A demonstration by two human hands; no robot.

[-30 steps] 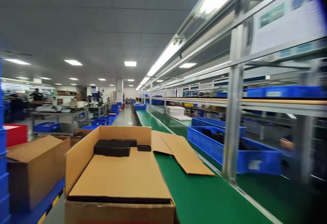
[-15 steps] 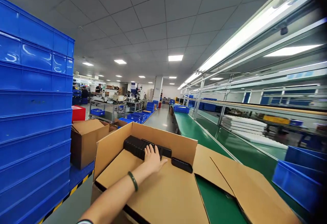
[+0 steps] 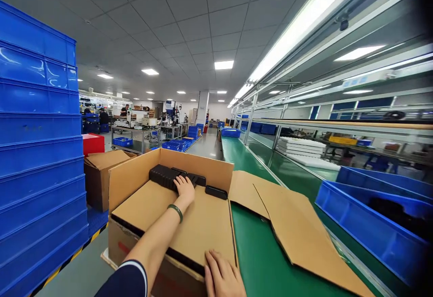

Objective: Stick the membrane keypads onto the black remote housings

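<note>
Black parts (image 3: 162,177): carton (image 3: 133,177), far side
Left hand (image 3: 185,189): on them, fingers narrow, cannot tell grip
Right hand (image 3: 223,275): near right edge, cannot tell grip

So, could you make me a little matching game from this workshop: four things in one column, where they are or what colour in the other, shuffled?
Things:
1. Left fingers
2. Right fingers
3. Loose cardboard
4. Tall crate stack

Places and colours:
A. Blue, at the picture's left edge
B. At the near edge of the open box
C. Flat, over the green surface
D. At the black pieces inside the box

Right pairs: 1-D, 2-B, 3-C, 4-A
</note>
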